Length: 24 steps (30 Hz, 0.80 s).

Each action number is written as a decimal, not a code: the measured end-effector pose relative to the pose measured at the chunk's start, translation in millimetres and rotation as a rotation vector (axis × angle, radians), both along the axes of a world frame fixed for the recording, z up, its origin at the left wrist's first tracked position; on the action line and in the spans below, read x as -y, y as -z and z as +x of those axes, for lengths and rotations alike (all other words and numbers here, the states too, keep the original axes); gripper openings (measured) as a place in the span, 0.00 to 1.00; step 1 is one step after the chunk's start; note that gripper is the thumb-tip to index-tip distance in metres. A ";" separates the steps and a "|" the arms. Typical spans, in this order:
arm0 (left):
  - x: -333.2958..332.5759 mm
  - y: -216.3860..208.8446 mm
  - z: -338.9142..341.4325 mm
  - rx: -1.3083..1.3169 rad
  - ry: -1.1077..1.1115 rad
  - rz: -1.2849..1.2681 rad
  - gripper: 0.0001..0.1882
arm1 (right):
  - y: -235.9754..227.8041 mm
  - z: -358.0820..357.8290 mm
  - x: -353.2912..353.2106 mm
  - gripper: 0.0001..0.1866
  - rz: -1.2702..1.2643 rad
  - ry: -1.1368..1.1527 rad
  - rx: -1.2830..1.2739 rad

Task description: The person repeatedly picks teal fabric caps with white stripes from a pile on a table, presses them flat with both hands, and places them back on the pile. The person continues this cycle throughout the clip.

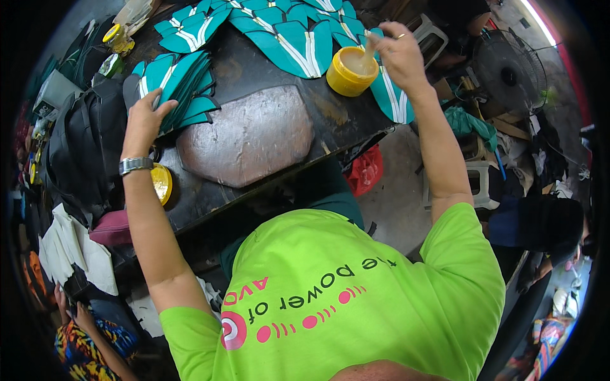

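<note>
My left hand (147, 114) grips the near left edge of a fanned stack of teal shoe uppers (184, 79), thumb apart from the fingers. The pieces have white stripes down the middle and dark edging. On the right, my right hand (400, 57) is closed on a pale, glue-coated brush (370, 47), its lower end inside an open yellow tub (351, 85). Pale, glossy glue (359, 62) lies in the tub; the brush tip is hard to make out. More teal uppers (289, 51) lie in overlapping rows beyond and beside the tub.
A worn, flat slab (251, 136) lies on the dark table (248, 70) before me. A yellow lid (162, 183) sits by my left forearm. Black bags (86, 140) crowd the left side; a fan (508, 68) and a stool (473, 184) stand right. Another person's arm (95, 330) shows lower left.
</note>
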<state>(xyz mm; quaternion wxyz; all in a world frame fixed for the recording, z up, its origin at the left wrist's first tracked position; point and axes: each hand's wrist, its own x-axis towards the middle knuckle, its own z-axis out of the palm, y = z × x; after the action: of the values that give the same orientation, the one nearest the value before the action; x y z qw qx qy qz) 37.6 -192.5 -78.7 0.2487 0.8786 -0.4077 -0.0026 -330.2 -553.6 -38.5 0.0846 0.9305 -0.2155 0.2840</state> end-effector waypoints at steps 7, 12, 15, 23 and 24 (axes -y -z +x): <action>-48.1 -36.4 -62.5 0.306 -0.034 -0.399 0.13 | 24.0 -14.0 -33.1 0.21 -0.070 0.136 -0.223; -53.6 2.4 -145.4 0.091 0.458 -0.462 0.21 | 35.8 -24.1 -62.1 0.24 -0.149 0.236 -0.180; -48.7 17.0 -154.9 -0.080 0.484 -0.040 0.26 | 19.3 -20.5 -85.3 0.25 -0.194 0.283 -0.264; -30.2 24.4 -147.8 -0.042 0.509 -0.082 0.22 | 12.0 2.7 -154.2 0.23 0.613 -0.334 -0.079; -21.5 33.3 -150.5 0.032 0.446 -0.003 0.23 | 25.6 17.1 -154.9 0.21 0.693 -0.533 0.059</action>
<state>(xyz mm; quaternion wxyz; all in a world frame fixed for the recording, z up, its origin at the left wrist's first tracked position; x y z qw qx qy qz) -113.0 -171.0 -112.0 0.2366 0.7661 -0.5960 -0.0429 -313.1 -398.7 -64.0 -0.3152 0.9184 -0.0526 0.2333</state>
